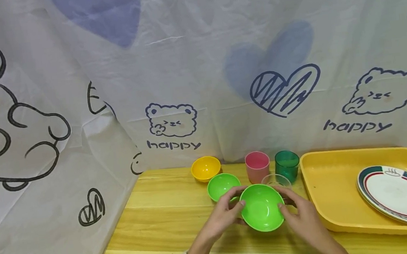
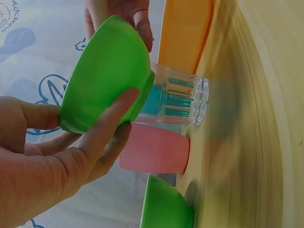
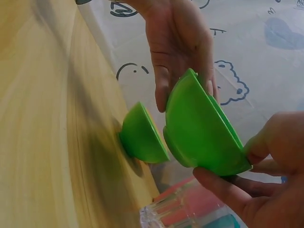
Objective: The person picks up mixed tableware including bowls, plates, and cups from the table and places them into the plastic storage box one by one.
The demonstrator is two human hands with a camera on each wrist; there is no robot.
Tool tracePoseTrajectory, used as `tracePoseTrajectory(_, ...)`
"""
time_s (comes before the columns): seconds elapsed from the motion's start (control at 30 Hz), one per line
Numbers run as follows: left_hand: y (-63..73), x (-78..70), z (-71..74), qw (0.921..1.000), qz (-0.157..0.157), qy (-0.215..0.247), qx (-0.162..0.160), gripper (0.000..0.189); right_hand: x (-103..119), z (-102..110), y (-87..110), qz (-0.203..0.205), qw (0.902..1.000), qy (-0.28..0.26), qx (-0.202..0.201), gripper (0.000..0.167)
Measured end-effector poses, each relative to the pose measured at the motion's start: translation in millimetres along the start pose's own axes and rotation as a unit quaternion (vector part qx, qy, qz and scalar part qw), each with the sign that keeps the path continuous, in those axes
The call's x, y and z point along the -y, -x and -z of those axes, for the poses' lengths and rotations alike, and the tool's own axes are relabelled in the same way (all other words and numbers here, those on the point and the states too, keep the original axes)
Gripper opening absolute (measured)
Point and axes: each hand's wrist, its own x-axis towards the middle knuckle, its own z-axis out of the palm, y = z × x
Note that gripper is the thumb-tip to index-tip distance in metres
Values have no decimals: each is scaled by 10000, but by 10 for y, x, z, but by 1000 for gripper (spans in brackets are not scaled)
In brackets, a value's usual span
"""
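Note:
Between both hands a green bowl (image 1: 263,208) is held above the table, its inside tilted toward the head camera. My left hand (image 1: 222,214) grips its left side, thumb at the rim and fingers under the outer wall, as the left wrist view shows. Opposite it, my right hand (image 1: 302,215) pinches the right side with the thumb on the rim and fingers (image 3: 221,187) beneath. A second green bowl (image 1: 223,185) stands on the table behind the left hand. Partly hidden behind the held bowl is a clear glass (image 2: 183,97).
A yellow bowl (image 1: 206,168), a pink cup (image 1: 257,167) and a teal cup (image 1: 287,166) stand along the back of the wooden table (image 1: 154,225). To the right lies a yellow tray (image 1: 329,188) with a rimmed white plate (image 1: 397,194) in it. A printed cloth (image 1: 217,80) hangs behind.

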Motion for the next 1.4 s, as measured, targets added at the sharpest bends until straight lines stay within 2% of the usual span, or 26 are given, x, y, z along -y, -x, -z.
tracePoseTrajectory(0.1, -15, -3, -37, 9999, -62, -4, 130, 42, -12, 46, -1, 93, 9998, 17, -186, 43)
tracePoseTrajectory(0.23, -29, -6, -40, 9994, -146, -221, 206, 44, -12, 138, -22, 31, 9995, 217, -224, 40)
tracePoseTrajectory(0.37, -38, 4, 20, 9976, -251, -640, 10, 40, 6, 270, -75, -149, 9985, 505, -163, 36)
tracePoseTrajectory(0.43, -39, 14, 71, 9936, -409, -1016, -276, 36, 14, 353, -104, -252, 9977, 618, -122, 35)
tracePoseTrajectory(0.5, -38, 25, 127, 9872, -610, -1350, -591, 33, 18, 454, -121, -349, 9966, 735, -92, 35)
tracePoseTrajectory(0.63, -27, 21, 231, 9668, -845, -2101, -1185, 31, -19, 673, -129, -428, 9934, 1055, -143, 35)
tracePoseTrajectory(0.8, -34, 47, 341, 9445, -896, -2712, -1620, 34, -110, 938, -123, -377, 9900, 1330, -274, 34)
tracePoseTrajectory(0.97, -120, 143, 415, 9182, -895, -3218, -2129, 37, -197, 1195, -146, -309, 9843, 1676, -453, 33)
tracePoseTrajectory(1.07, -156, 194, 446, 9076, -818, -3406, -2316, 38, -268, 1334, -201, -278, 9820, 1800, -507, 33)
tracePoseTrajectory(1.17, -178, 249, 469, 9032, -646, -3527, -2358, 40, -359, 1446, -260, -215, 9798, 1891, -619, 32)
tracePoseTrajectory(1.23, -190, 292, 480, 9032, -477, -3568, -2338, 43, -415, 1499, -298, -239, 9783, 1956, -634, 32)
tracePoseTrajectory(1.4, -223, 380, 494, 9091, -97, -3486, -2280, 54, -542, 1597, -437, -429, 9736, 2168, -576, 34)
